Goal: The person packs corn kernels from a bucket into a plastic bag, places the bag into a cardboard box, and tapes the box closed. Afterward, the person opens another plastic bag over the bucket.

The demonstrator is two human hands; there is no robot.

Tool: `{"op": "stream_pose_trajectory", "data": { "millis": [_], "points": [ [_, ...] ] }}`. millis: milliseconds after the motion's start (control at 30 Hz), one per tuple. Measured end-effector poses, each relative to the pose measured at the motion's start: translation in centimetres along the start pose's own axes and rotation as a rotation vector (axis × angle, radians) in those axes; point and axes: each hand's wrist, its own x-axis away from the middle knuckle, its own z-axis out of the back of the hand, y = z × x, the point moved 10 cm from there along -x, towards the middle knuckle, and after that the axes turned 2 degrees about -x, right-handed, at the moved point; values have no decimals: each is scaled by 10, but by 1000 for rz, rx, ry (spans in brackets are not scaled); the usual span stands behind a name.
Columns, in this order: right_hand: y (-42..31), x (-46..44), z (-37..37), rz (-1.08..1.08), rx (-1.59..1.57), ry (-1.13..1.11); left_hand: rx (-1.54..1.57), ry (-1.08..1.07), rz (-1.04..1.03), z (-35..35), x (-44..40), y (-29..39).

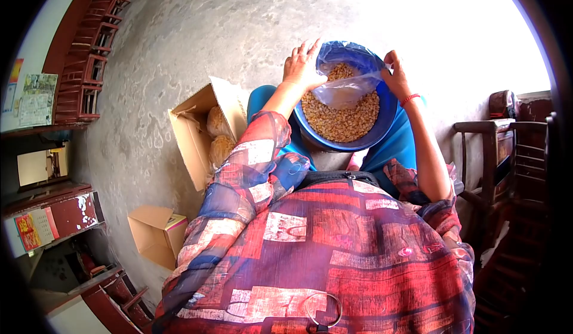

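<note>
A clear plastic bag is stretched across a blue bucket between my knees. Loose yellow-brown pieces like kernels fill much of the bucket. My left hand is at the bucket's upper left rim, fingers spread upward, with the bag's edge by the thumb. On the right, my right hand, with a red band on the wrist, pinches the bag's other edge above the rim.
An open cardboard box holding filled bags stands left of my leg. A smaller open box lies lower left. Wooden chairs stand at the right, with more wooden furniture along the left wall.
</note>
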Motion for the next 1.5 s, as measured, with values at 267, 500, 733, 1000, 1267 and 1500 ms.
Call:
{"op": "stream_pose_trajectory", "data": {
  "millis": [267, 500, 733, 1000, 1267, 1500],
  "points": [
    [17, 11, -3, -229, -226, -114, -7, -23, 3, -1, 0, -1],
    [-86, -23, 3, -117, -444, -71, -6, -45, -5, -2, -1, -2],
    [-66, 3, -139, -205, -43, -558, 28, -47, 23, 4, 2, 2],
    [-50, 12, -175, -116, 404, -714, 11, 2, -14, -10, -2, 1],
    [-45, 11, -155, -43, 415, -965, 3, 10, -38, -6, -1, 4],
    [-44, 1, -147, 59, 193, -676, -29, -8, -19, -6, 0, 2]
  ]
}}
